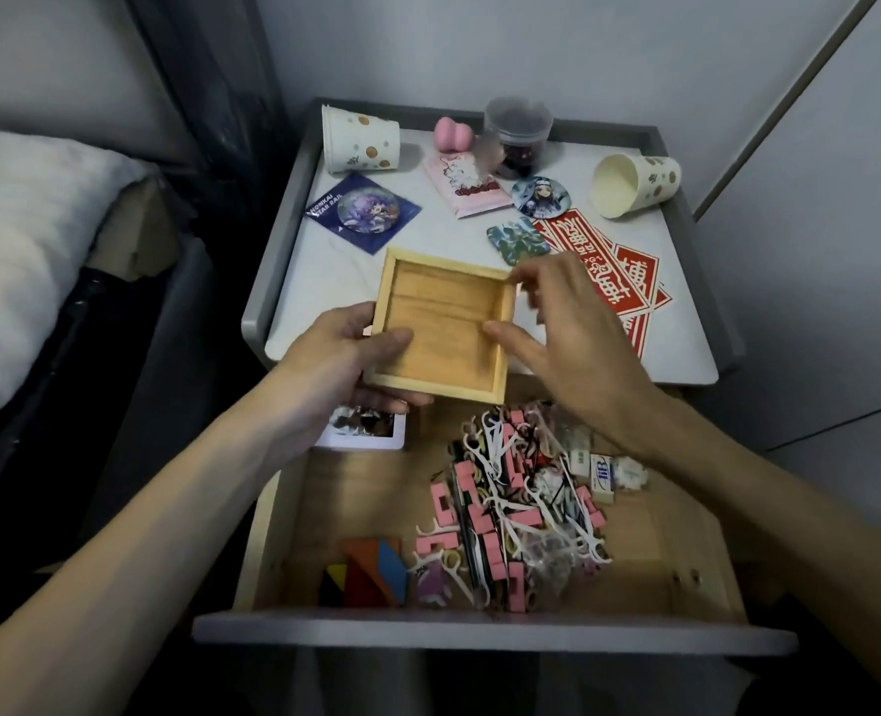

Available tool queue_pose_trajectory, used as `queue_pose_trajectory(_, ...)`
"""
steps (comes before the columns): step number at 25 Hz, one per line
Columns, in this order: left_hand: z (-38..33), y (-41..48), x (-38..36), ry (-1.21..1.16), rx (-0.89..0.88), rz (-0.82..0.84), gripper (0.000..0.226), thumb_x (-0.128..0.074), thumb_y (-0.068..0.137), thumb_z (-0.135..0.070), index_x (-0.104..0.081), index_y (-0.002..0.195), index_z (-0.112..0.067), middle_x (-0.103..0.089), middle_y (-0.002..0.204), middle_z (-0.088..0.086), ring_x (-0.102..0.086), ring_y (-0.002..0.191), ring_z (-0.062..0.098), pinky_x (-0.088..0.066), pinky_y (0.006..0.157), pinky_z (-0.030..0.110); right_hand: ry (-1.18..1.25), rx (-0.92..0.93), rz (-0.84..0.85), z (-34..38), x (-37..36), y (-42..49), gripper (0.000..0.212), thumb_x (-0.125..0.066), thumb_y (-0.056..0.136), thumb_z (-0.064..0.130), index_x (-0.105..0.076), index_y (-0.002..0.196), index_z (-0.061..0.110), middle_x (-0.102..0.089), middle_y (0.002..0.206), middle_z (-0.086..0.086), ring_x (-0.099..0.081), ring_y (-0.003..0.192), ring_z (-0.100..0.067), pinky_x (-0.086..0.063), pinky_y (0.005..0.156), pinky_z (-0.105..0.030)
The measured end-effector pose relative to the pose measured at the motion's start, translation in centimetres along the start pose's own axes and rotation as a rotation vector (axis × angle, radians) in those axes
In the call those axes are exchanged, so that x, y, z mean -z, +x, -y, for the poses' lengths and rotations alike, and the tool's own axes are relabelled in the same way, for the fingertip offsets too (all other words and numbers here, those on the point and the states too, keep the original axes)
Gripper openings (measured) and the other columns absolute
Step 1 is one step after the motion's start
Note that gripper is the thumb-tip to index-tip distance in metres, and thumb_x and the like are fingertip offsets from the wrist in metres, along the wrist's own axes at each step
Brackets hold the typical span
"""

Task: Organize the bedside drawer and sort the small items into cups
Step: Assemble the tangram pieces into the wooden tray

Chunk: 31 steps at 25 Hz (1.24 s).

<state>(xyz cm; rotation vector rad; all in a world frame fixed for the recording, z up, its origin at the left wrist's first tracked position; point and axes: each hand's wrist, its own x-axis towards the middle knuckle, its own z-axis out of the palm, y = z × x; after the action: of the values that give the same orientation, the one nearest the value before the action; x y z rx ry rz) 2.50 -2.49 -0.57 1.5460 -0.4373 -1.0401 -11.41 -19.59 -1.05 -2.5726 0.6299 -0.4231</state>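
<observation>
wooden tray (443, 323): pale yellow frame, tan grained base
left cup (361, 139), right cup (634, 183): cream-white, orange and brown dots
stickers (614, 261): red, white characters
card (363, 211): dark blue, purple round badge
drawer (480, 630): grey front, light wood inside
blocks (441, 501): pink
floss picks (591, 545): white
tangram pieces (371, 565): orange, blue, yellow, red, black

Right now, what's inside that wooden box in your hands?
Only bare wood shows inside the wooden box. The left hand hides one corner with its thumb; the right hand hides a bit near the right wall.
</observation>
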Motion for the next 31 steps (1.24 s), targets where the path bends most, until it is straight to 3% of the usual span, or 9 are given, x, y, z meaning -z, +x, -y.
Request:
queue_pose_trajectory(2, 0.1, -0.6, 0.8, 0.031, -0.009, -0.056, 0.022, -0.050, 0.102, -0.017, -0.059, 0.121, -0.009, -0.074, 0.091, 0.012, -0.072, 0.064, 0.028, -0.052, 0.045, 0.024, 0.345, -0.180, 0.142, 0.5, -0.2, -0.1, 0.037, -0.061, 0.095, 0.034, -0.046, 0.126, 0.021, -0.061, 0.107, 0.005, -0.062, 0.086, -0.006, -0.052, 0.074, -0.026)
queue_pose_trajectory(4, 0.3, -0.5, 1.6, 0.001, -0.033, -0.202, 0.022, -0.048, 0.103, -0.019, -0.059, 0.120, -0.009, -0.071, 0.088, 0.006, -0.067, 0.054, 0.018, -0.044, 0.042, 0.020, 0.457, -0.195, 0.200, 1.1, -1.4, -1.1, 0.029, -0.057, 0.098, 0.030, -0.048, 0.123, 0.020, -0.067, 0.093, 0.004, -0.067, 0.077, -0.008, -0.057, 0.072, -0.032)
queue_pose_trajectory(6, 0.2, -0.5, 2.8, -0.080, -0.061, -0.338, 0.020, -0.047, 0.103, -0.020, -0.060, 0.116, -0.011, -0.067, 0.083, 0.002, -0.059, 0.050, 0.012, -0.040, 0.043, 0.020, 0.207, 0.047, 0.301, 1.5, -3.8, -2.7, 0.027, -0.058, 0.097, 0.032, -0.052, 0.121, 0.022, -0.067, 0.098, 0.007, -0.066, 0.085, -0.005, -0.058, 0.079, -0.033)
queue_pose_trajectory(8, 0.0, -0.5, 3.6, -0.163, -0.078, -0.391, 0.017, -0.047, 0.103, -0.019, -0.060, 0.112, -0.013, -0.066, 0.078, 0.000, -0.057, 0.049, 0.012, -0.039, 0.044, 0.020, -0.045, 0.344, 0.561, 1.7, -6.9, -4.9, 0.036, -0.060, 0.094, 0.042, -0.054, 0.126, 0.026, -0.061, 0.115, 0.007, -0.060, 0.104, -0.008, -0.053, 0.092, -0.033)
queue_pose_trajectory(11, 0.0, -0.5, 3.8, -0.191, -0.065, -0.378, 0.016, -0.049, 0.103, -0.019, -0.061, 0.112, -0.015, -0.068, 0.073, -0.004, -0.059, 0.049, 0.012, -0.041, 0.043, 0.020, -0.264, 0.530, 0.824, 0.9, -10.8, -7.9, 0.053, -0.066, 0.089, 0.044, -0.048, 0.136, 0.027, -0.048, 0.130, 0.004, -0.043, 0.121, -0.015, -0.036, 0.108, -0.033)
queue_pose_trajectory(17, -0.1, -0.6, 3.6, -0.176, -0.059, -0.353, 0.019, -0.049, 0.103, -0.018, -0.060, 0.118, -0.013, -0.068, 0.076, -0.004, -0.061, 0.048, 0.013, -0.040, 0.046, 0.021, -0.359, 0.632, 0.774, -1.7, -11.4, -7.7, 0.037, -0.072, 0.085, 0.026, -0.056, 0.117, 0.024, -0.055, 0.113, 0.003, -0.050, 0.108, -0.017, -0.041, 0.099, -0.039)
queue_pose_trajectory(25, -0.3, -0.6, 3.5, -0.136, -0.065, -0.373, 0.020, -0.049, 0.102, -0.016, -0.059, 0.119, -0.011, -0.066, 0.082, 0.000, -0.061, 0.046, 0.013, -0.039, 0.048, 0.022, -0.185, 0.522, 0.787, 0.2, -12.1, -8.7, 0.041, -0.070, 0.086, 0.041, -0.059, 0.122, 0.026, -0.055, 0.118, 0.007, -0.050, 0.111, -0.013, -0.040, 0.102, -0.033)
queue_pose_trajectory(28, -0.2, -0.5, 3.6, -0.133, -0.059, -0.372, 0.022, -0.049, 0.102, -0.016, -0.059, 0.121, -0.011, -0.067, 0.085, 0.001, -0.062, 0.048, 0.013, -0.040, 0.050, 0.023, -0.203, 0.584, 0.761, 0.6, -13.4, -9.8, 0.030, -0.073, 0.086, 0.020, -0.065, 0.115, 0.020, -0.063, 0.108, 0.002, -0.059, 0.103, -0.018, -0.045, 0.097, -0.033)
queue_pose_trajectory(31, -0.1, -0.4, 3.7, -0.134, -0.059, -0.374, 0.022, -0.049, 0.102, -0.016, -0.060, 0.120, -0.012, -0.068, 0.086, 0.001, -0.062, 0.048, 0.014, -0.042, 0.050, 0.023, -0.137, 0.495, 0.790, 0.5, -13.2, -9.3, 0.013, -0.072, 0.087, 0.024, -0.067, 0.099, 0.022, -0.062, 0.097, 0.005, -0.059, 0.093, -0.013, -0.048, 0.090, -0.030)
